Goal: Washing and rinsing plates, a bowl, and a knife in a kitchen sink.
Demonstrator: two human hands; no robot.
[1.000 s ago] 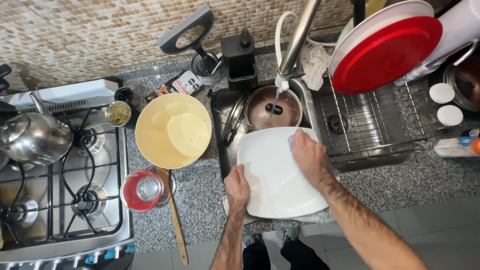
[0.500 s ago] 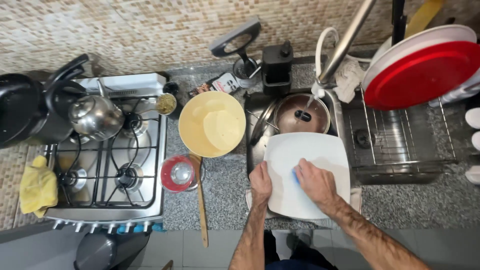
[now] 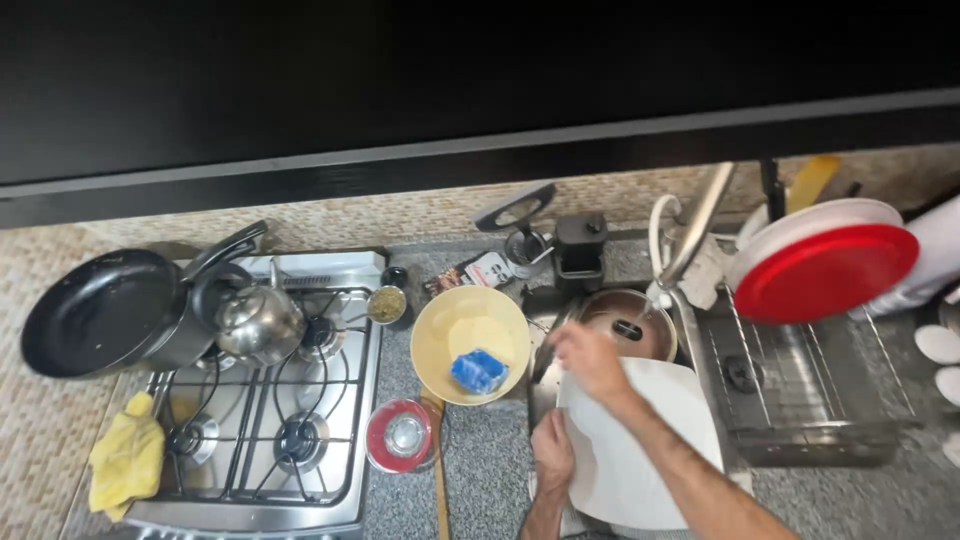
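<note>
White plate (image 3: 640, 450): left hand (image 3: 552, 452) fingers clamp its edge, right hand (image 3: 590, 360) fingers released above.

A large white plate (image 3: 640, 450) is held over the sink, its left edge in the grip of the left hand (image 3: 552, 452). The right hand (image 3: 590, 360) lies open above the plate's far edge, holding nothing. Just left of it a blue sponge (image 3: 478, 371) lies in a yellow bowl (image 3: 440, 340) on the grey speckled worktop (image 3: 480, 460). Far of the plate a steel pot (image 3: 630, 322) sits in the sink under the tap (image 3: 695, 220). A red-rimmed lid (image 3: 402, 436) and a wooden spoon (image 3: 440, 480) lie near the bowl. On the left a gas stove (image 3: 260, 420) carries a kettle (image 3: 260, 322) and a black frying pan (image 3: 100, 312); a yellow cloth (image 3: 126, 455) lies beside it. On the right a dish rack (image 3: 810, 385) holds a red plate (image 3: 825, 272).
</note>
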